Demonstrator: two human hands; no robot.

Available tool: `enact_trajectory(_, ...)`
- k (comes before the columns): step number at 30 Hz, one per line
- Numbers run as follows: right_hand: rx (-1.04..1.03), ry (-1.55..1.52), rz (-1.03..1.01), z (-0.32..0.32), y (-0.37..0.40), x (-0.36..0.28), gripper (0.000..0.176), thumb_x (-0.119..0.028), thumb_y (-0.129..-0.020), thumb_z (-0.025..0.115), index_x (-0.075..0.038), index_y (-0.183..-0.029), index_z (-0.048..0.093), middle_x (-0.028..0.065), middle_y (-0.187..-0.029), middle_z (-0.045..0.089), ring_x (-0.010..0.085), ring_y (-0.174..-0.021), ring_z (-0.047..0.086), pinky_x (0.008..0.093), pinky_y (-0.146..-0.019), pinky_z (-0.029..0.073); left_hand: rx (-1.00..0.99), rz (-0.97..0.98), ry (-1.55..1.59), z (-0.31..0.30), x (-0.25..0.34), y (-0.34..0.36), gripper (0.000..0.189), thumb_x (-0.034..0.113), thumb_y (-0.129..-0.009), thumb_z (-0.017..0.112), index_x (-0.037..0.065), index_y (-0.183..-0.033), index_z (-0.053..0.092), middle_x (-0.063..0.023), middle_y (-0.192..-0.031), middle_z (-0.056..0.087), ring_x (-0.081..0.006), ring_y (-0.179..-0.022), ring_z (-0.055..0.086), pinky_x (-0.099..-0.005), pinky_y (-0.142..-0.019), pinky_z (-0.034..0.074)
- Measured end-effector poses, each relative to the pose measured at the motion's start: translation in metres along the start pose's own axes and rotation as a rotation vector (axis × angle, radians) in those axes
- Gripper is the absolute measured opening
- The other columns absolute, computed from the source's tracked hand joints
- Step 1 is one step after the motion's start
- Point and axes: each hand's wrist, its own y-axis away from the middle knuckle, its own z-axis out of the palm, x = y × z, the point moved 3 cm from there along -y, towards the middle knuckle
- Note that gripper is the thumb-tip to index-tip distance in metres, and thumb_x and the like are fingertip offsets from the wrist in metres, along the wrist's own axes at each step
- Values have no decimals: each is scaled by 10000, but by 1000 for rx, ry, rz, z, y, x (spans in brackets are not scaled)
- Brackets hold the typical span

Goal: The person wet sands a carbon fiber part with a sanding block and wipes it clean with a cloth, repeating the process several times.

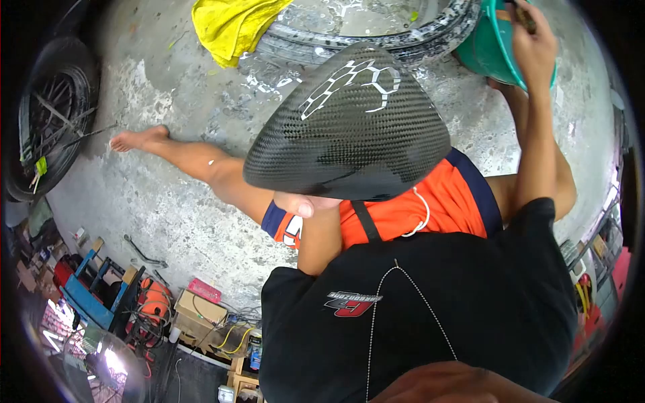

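Note:
My left hand (302, 203) grips the lower edge of a glossy black carbon-fibre cover (349, 141). Its thumb shows below the edge; the other fingers are hidden under the piece. The cover is rounded and roughly triangular, with white hexagon outlines near its top. At the upper right, my right hand (535, 43) is closed around a small dark brown object (524, 19) whose kind I cannot make out. That hand is over the rim of a teal bucket (482, 43). The bucket's contents are hidden from me.
Beyond the cover lies a tyre (376, 40) with whitish smears, a yellow cloth (232, 27) beside it. A spoked wheel (57, 121) stands at the left. Tools, an orange cable bundle (154, 302) and a cardboard box (199, 310) crowd the lower left. My bare leg (201, 164) stretches across the concrete floor.

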Motion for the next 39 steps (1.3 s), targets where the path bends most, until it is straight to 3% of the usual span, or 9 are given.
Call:
enact_trajectory(4, -565, 294, 629, 22, 38, 202, 326, -389, -918, 615, -118, -1086, 680, 207, -911, 677, 397, -906, 657, 412, -827, 501, -114, 1, -33, -15, 14, -9, 815, 13, -601, 660, -65, -1386, 456, -224, -1413, 498, -402, -1340, 438, -554, -1125, 325)
enact_trajectory(8, -965, 243, 484, 47, 118, 277, 242, -255, -896, 613, -62, -1026, 678, 217, -929, 692, 375, -918, 681, 424, -793, 509, 195, 53, -311, -6, 15, -11, 709, 12, -766, 604, -6, -1444, 397, -170, -1414, 500, -357, -1345, 444, -567, -1120, 326)
enact_trajectory(11, -1080, 130, 402, 50, 136, 248, 253, -241, -885, 626, -58, -1050, 685, 224, -932, 698, 373, -927, 684, 432, -801, 509, 431, 121, -496, -3, 4, -13, 584, 59, -854, 566, 17, -1424, 444, -139, -1446, 487, -340, -1384, 406, -567, -1149, 277)
enact_trajectory(12, -1010, -68, 815, 52, 141, 248, 280, -260, -875, 646, -70, -1076, 690, 223, -951, 702, 365, -947, 686, 427, -805, 512, 443, 166, -525, -5, -1, -16, 536, 32, -893, 541, 30, -1421, 446, -129, -1442, 485, -316, -1369, 421, -559, -1148, 281)
enact_trajectory(15, -979, 187, 569, 43, 101, 228, 338, -305, -882, 657, -88, -1138, 689, 212, -980, 707, 333, -962, 694, 402, -796, 517, 591, 280, -629, -14, -20, -28, 502, 25, -911, 536, 34, -1407, 457, -119, -1426, 491, -297, -1342, 445, -552, -1142, 292)
enact_trajectory(18, -294, 223, 428, 22, 33, 140, 286, -267, -908, 643, -114, -1145, 694, 149, -984, 723, 310, -957, 699, 383, -806, 522, 600, 318, -702, -23, -26, -33, 480, -5, -918, 551, 30, -1388, 460, -126, -1385, 505, -269, -1299, 475, -512, -1122, 339)
enact_trajectory(25, -590, -570, 0, 74, 68, -120, 295, 6, -815, 715, -57, -1103, 708, 100, -1007, 729, 199, -989, 686, 299, -863, 517, 580, 267, -619, -30, -24, -34, 498, -85, -869, 618, -2, -1340, 481, -109, -1313, 545, -219, -1199, 544, -388, -1051, 435)
enact_trajectory(29, -500, -398, 361, 114, 93, -131, 229, 2, -787, 724, -61, -1007, 739, 116, -935, 725, 243, -867, 710, 305, -769, 531, 596, 331, -647, -35, -25, -41, 487, -97, -850, 627, -7, -1311, 501, -105, -1286, 563, -208, -1176, 557, -363, -1041, 436)
enact_trajectory(39, -465, -405, 341, 104, 88, -150, 311, 78, -703, 563, -38, -951, 712, 167, -896, 688, 351, -823, 671, 378, -738, 528, 579, 392, -695, -27, -31, -38, 382, -95, -846, 628, -38, -1218, 561, -97, -1202, 607, -174, -1071, 595, -312, -964, 474)
